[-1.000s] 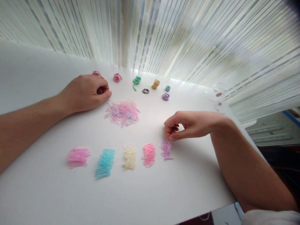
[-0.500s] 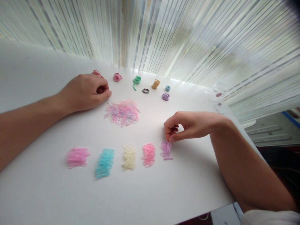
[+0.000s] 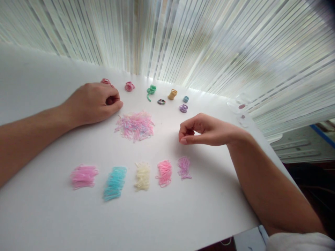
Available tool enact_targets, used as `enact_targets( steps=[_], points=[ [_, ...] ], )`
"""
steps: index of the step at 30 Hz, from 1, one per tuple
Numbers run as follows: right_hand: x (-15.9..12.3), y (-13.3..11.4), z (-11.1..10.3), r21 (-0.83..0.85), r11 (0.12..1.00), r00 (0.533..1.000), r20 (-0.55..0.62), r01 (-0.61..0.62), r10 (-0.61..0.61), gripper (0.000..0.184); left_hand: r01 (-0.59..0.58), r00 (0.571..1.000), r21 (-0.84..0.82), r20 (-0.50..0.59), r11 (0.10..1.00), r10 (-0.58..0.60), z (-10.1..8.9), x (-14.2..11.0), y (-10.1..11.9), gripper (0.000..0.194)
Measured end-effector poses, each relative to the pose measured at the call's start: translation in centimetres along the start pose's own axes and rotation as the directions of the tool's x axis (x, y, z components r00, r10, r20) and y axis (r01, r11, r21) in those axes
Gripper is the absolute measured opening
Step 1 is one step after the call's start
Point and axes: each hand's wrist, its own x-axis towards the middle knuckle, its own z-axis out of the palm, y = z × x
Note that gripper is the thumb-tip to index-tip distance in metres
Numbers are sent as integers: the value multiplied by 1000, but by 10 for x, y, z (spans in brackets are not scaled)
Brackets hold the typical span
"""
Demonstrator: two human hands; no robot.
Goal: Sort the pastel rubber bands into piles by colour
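Note:
My right hand [image 3: 202, 130] hovers above the white table [image 3: 167, 216], fingers curled with thumb against fingertips; nothing shows in the pinch. Below it lies a small purple pile of tiny elastic bands [image 3: 184, 167]. My left hand [image 3: 94, 103] rests on the table as a loose fist, and something dark red shows between its curled fingers. Just right of it sits a mixed pink, purple and blue heap of bands [image 3: 135, 125]. A front row holds sorted piles: bright pink [image 3: 83, 175], blue [image 3: 114, 182], cream [image 3: 142, 175] and pink [image 3: 164, 172].
Larger hair ties stand along the back: pink [image 3: 129, 86], green [image 3: 151, 91], multicoloured [image 3: 161, 101], tan [image 3: 172, 94], blue [image 3: 185, 99], purple [image 3: 183, 108]. White vertical blinds [image 3: 183, 42] rise behind the table. The table's edge runs at the right and bottom right.
My right hand has lifted off the purple pile and moved up and slightly left, toward the mixed heap. My left hand has stayed put.

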Motion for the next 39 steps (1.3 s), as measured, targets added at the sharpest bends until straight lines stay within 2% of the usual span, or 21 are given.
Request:
enact_targets(
  steps=[3,5,9,14,20,27,33,39],
  points=[
    [9,14,5,153,987,967,-256,44,-4,29,-9,1000,3,-15,1000,9,1,-1,-1,34],
    [17,24,10,191,979,930,-367,68,7,34,-18,999,4,-27,1000,18,1,-1,-1,34],
    [33,39,22,134,988,894,-449,75,-7,36,0,1000,8,-23,1000,1,1,-1,-2,36],
    [41,45,32,-56,992,837,-533,109,-122,33,0,1000,14,-12,1000,0,2,0,-1,37],
    [43,46,37,-223,966,780,-578,134,-241,32,15,1000,14,-9,1000,-15,1,0,-1,34],
    [42,44,39,-263,956,775,-575,129,-263,30,53,997,-45,53,998,-50,-7,-1,7,27],
    [42,37,49,-287,954,759,-602,85,-249,20,31,999,-107,24,994,-29,-5,-3,6,27],
    [42,33,59,-357,928,745,-589,109,-314,16,25,1000,-143,13,989,-24,-4,-5,6,26]
  ],
)
